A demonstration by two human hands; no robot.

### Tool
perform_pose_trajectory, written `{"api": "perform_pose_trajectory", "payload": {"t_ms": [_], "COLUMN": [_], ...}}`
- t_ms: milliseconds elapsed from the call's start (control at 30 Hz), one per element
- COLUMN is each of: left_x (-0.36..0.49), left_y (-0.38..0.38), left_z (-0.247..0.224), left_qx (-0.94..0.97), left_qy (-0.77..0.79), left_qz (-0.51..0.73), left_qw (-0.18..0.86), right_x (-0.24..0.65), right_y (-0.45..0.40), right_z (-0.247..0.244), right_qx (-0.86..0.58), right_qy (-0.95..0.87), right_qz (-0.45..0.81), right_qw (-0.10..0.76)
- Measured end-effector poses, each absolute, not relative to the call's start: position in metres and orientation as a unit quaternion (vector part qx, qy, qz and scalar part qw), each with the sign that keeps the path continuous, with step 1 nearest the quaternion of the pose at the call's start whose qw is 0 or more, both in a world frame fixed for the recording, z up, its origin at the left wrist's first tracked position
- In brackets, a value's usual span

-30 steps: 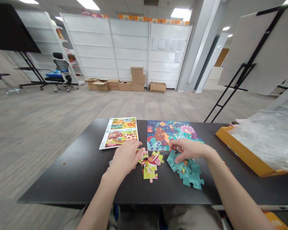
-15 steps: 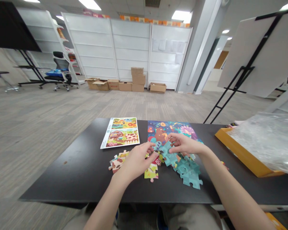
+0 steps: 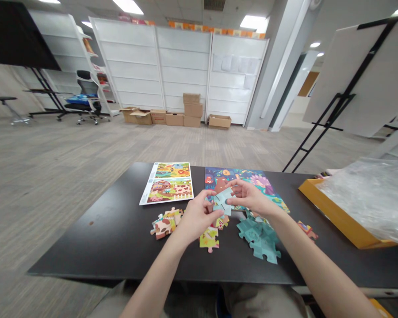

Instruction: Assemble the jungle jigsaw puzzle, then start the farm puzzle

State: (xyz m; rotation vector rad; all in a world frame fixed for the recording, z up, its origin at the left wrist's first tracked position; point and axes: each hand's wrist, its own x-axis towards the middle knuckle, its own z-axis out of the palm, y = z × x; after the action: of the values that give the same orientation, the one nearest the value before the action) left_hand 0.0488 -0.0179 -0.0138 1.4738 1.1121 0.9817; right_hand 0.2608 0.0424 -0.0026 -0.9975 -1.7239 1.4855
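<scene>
Two hands meet above the bench, the left hand and the right hand each pinching an edge of one pale blue puzzle piece between thumb and fingers. It is raised in front of the dark blue picture; whether it is a single tile or several joined, I cannot tell. A light grip at opposite edges suits it: thumbs near the rim leave its face readable, and even pressure should spare the knobs from bending.

The loose pieces look like stiff card, with rounded tabs and matching sockets. Teal pieces overlap in a matt heap near the right forearm; yellow-green pieces lie beside the left hand, and cow-patterned pieces farther left. Behind them sits a flat, white-bordered picture sheet. At right, crinkled clear plastic fills a straight-walled yellow tray.
</scene>
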Motion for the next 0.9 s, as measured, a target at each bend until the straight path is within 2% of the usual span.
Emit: {"api": "perform_pose_trajectory", "payload": {"t_ms": [167, 433, 600, 900], "left_x": [0.021, -0.076, -0.114, -0.142], "left_y": [-0.011, -0.011, -0.023, -0.035], "left_z": [-0.008, 0.010, 0.003, -0.011], "left_qx": [0.639, 0.548, 0.568, 0.595], "left_qy": [0.471, 0.570, 0.591, 0.640], "left_qz": [0.402, 0.504, 0.419, 0.286], "left_qw": [0.456, 0.348, 0.390, 0.392], "right_x": [0.266, 0.267, 0.266, 0.264], "right_y": [0.047, 0.045, 0.045, 0.052], "right_z": [-0.001, 0.010, 0.009, -0.005], "right_qx": [-0.402, -0.417, -0.415, -0.414], "right_qy": [-0.651, -0.629, -0.638, -0.650], "right_qz": [0.540, 0.525, 0.520, 0.508], "right_qw": [0.350, 0.394, 0.387, 0.385]}}
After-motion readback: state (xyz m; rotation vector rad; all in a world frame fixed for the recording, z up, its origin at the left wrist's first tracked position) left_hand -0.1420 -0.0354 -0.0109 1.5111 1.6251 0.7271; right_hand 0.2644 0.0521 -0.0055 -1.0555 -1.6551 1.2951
